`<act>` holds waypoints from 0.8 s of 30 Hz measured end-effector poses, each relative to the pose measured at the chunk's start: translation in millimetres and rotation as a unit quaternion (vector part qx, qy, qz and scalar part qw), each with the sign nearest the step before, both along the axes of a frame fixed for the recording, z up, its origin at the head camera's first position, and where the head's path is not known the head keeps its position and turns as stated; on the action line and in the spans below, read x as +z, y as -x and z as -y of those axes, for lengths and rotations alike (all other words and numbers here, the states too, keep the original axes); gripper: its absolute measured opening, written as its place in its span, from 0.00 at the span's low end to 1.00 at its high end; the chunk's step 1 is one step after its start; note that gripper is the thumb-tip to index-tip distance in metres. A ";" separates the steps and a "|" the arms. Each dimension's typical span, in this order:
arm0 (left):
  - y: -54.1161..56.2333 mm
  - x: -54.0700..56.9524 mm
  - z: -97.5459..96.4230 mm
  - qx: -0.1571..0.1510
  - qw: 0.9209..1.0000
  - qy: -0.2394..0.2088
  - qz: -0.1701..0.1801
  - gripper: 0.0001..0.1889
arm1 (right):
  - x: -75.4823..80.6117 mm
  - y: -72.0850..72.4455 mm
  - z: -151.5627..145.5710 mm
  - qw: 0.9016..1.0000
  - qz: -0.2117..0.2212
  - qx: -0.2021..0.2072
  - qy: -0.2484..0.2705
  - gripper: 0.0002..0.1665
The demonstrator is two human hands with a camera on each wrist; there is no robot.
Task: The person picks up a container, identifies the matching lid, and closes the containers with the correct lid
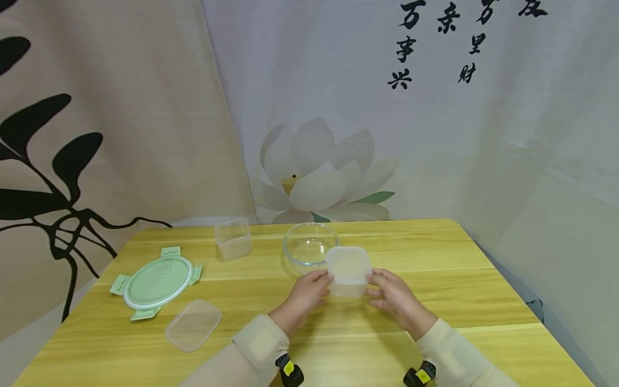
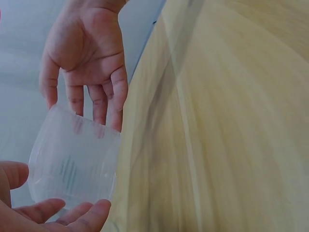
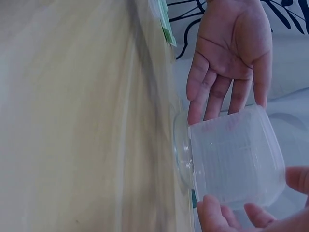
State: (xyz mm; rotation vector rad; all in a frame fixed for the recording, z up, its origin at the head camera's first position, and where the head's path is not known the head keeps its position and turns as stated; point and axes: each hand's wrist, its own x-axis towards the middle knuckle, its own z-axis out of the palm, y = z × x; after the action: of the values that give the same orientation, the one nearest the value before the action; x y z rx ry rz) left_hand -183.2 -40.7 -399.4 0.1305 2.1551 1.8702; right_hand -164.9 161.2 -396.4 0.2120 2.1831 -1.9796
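Note:
Both hands hold a small square translucent plastic container [image 1: 348, 271] above the table, its flat frosted top facing up. My left hand [image 1: 306, 298] grips its left side between thumb and fingertips. On the opposite side, the thumb and fingers of my right hand [image 1: 398, 301] pinch it. The left wrist view shows the container [image 2: 75, 154] spanning the gap between the hands, faint ridged marks on its wall. Just behind it stands a round clear glass bowl [image 1: 309, 262], partly overlapped by the container; the bowl's rim [image 3: 179, 150] also shows in the right wrist view.
A second square translucent container [image 1: 233, 239] stands open at the table's back left. Left of my hands lie a round green lid with clip tabs [image 1: 159, 282] and a flat translucent square lid [image 1: 193, 325]. Printed curtains hang behind the wooden table [image 1: 483, 301].

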 end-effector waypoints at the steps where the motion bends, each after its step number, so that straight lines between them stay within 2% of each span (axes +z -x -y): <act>1: 1.1 0.1 -1.8 0.000 1.000 0.000 0.000 0.27 | 0.7 0.4 -1.1 1.000 0.000 -0.001 0.000 0.30; 10: 8.5 5.8 -15.3 -0.006 1.000 -0.011 0.005 0.27 | 4.0 6.3 -12.0 1.000 0.000 -0.011 0.011 0.31; 19: 16.2 8.4 -28.9 -0.008 1.000 -0.017 0.005 0.28 | 8.4 12.6 -23.4 1.000 0.003 -0.003 0.030 0.35; 24: 20.3 9.6 -35.4 -0.015 1.000 -0.015 0.006 0.28 | 7.7 17.0 -29.1 1.000 0.002 -0.006 0.025 0.36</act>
State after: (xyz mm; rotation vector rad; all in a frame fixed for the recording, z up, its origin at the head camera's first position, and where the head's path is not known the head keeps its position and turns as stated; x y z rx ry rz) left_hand -203.4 -5.3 -389.9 0.1562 2.1068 1.8834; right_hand -182.0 190.3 -388.7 0.2224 2.1331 -2.0359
